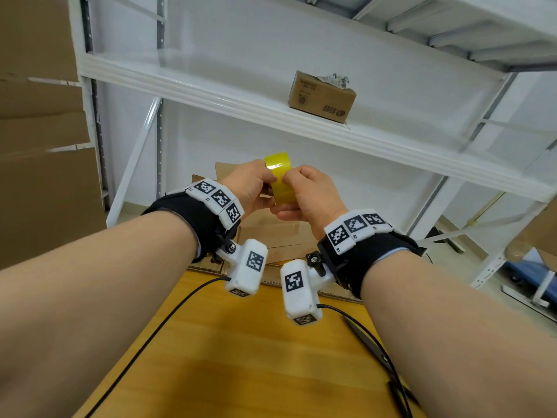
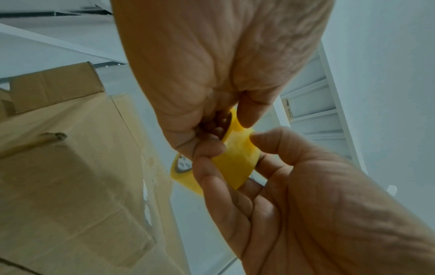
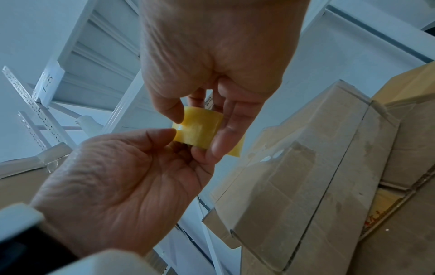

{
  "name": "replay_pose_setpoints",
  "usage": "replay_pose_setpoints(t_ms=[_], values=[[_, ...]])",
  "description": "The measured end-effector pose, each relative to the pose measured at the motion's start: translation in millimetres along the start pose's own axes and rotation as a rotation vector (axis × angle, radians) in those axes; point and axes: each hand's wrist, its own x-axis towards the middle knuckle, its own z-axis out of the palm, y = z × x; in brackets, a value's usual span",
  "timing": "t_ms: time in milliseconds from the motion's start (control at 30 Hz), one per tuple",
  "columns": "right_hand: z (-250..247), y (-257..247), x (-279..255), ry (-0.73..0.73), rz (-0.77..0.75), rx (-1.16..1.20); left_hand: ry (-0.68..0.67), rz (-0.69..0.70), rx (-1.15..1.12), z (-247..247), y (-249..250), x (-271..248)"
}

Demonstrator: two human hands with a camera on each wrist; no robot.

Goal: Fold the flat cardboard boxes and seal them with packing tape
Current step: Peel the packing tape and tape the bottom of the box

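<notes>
Both hands hold the yellow roll of packing tape above the folded brown cardboard box. Left hand fingers curl round the roll; right hand thumb presses its outer wrap. Step: locating the tape end, probably. Next: peel it free between the fingertips.

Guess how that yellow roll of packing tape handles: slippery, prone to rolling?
The yellow roll of packing tape looks glossy, so probably slick. Round, so likely to roll if set on edge. The left hand and right hand lift it with fingertips, suggesting it is light.
</notes>
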Motion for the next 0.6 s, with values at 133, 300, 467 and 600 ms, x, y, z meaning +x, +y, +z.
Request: replay_pose_setpoints(t_ms=[133,300,467,600], values=[[-2.0,-2.2,0.8,0.002,0.010,0.018,-0.006,0.021,0.041,2.9,3.8,0.6],[-3.6,-3.0,-0.7,-0.002,0.014,0.029,0.009,0.028,0.059,3.3,3.6,1.9],[-4.7,-1.6,-1.4,-0.005,0.014,0.029,0.008,0.043,0.062,4.4,2.8,0.2],[-4.3,-2.8,-2.1,0.006,0.007,0.021,-0.005,0.050,0.097,4.8,4.0,0.6]])
